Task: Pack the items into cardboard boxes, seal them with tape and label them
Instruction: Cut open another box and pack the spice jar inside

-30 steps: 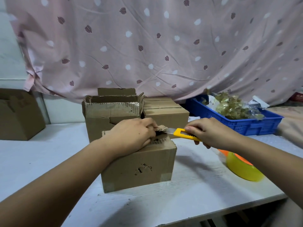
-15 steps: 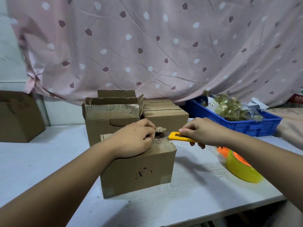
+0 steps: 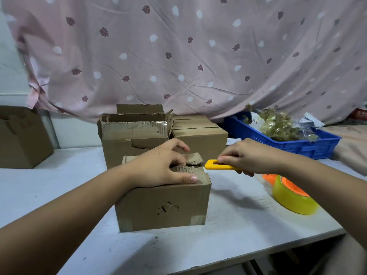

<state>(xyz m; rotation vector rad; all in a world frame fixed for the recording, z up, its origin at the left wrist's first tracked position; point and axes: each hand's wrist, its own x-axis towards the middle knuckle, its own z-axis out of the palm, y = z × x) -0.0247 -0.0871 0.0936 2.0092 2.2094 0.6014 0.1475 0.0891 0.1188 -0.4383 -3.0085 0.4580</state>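
Note:
A small worn cardboard box [image 3: 162,207] stands on the white table [image 3: 49,187] in front of me. My left hand [image 3: 158,167] lies on its top, thumb pressed along the front edge and fingers curled at a torn flap [image 3: 193,158]. My right hand [image 3: 246,155] grips a yellow utility knife [image 3: 214,165] just right of the box's top corner; no blade shows. A yellow tape roll with an orange core [image 3: 292,197] lies to the right.
Behind the small box stand an open torn cardboard box [image 3: 133,139] and a closed one [image 3: 200,133]. A blue crate [image 3: 297,143] of wrapped items sits at the back right. Another box [image 3: 21,137] is far left. A pink patterned curtain hangs behind.
My right hand has drawn the knife back out of the box top, and the blade no longer shows. My left hand's fingers have loosened over the torn flap.

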